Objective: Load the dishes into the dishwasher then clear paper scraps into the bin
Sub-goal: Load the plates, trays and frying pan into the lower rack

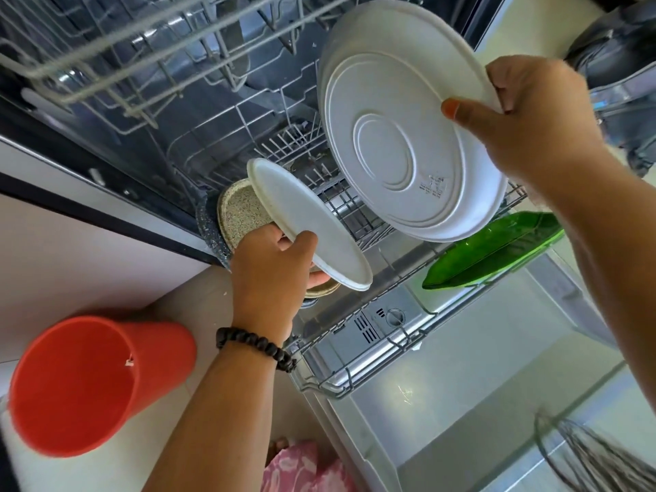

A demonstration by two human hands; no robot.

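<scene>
Right hand (525, 129) raised high at right, arm reaching up from the lower right; its grip pinches the right rim of a large white plate (408, 136), thumb (458, 110) pressed on the underside, fingers behind. Plate tilted on edge, ringed underside facing the camera, held above the lower rack (355, 371) of the open dishwasher. Left hand (269, 271) extended from the lower centre, beaded bracelet (255, 346) on the wrist; its grip is closed on a smaller white plate (305, 225), thumb on top near the rim, fingers underneath. This plate slants down to the right, over the left part of the lower rack. Just behind it, a speckled beige plate (238, 211) stands in the rack, and beyond that a dark speckled dish (209, 229), partly hidden. A green leaf-shaped dish (497, 250) lies at the right side of the rack. Upper rack (142, 47) pulled out at far left. An orange bin (88, 381) stands on the floor at near left, a small paper scrap (129, 362) at its rim. Wire whisk (596, 459), blurred, at near right.
</scene>
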